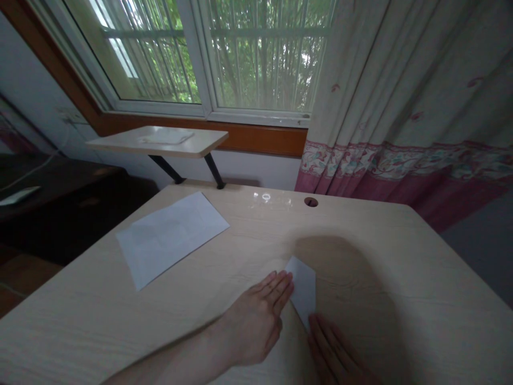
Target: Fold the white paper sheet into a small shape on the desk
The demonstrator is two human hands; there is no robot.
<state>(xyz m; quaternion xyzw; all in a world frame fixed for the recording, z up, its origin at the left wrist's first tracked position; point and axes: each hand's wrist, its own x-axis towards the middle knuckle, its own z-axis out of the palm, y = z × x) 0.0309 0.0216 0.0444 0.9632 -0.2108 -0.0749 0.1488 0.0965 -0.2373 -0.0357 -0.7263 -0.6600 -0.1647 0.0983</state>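
Note:
A small folded piece of white paper (303, 283) lies flat on the wooden desk (248, 246), its outline angular with a point at the top. Across its left edge rest the outstretched fingertips of my left hand (260, 318), pressing down rather than gripping. My right hand (336, 350) touches the paper's lower tip with its fingers lying flat; the picture's bottom edge cuts off part of this hand. The undersides of both hands are hidden.
White paper sheets (172, 235) lie at the desk's left. Behind them a small raised shelf (208, 140) on black supports carries a pale flat item (166, 136). A round cable hole (311, 202) is near the back edge, below the window and curtain (380, 133).

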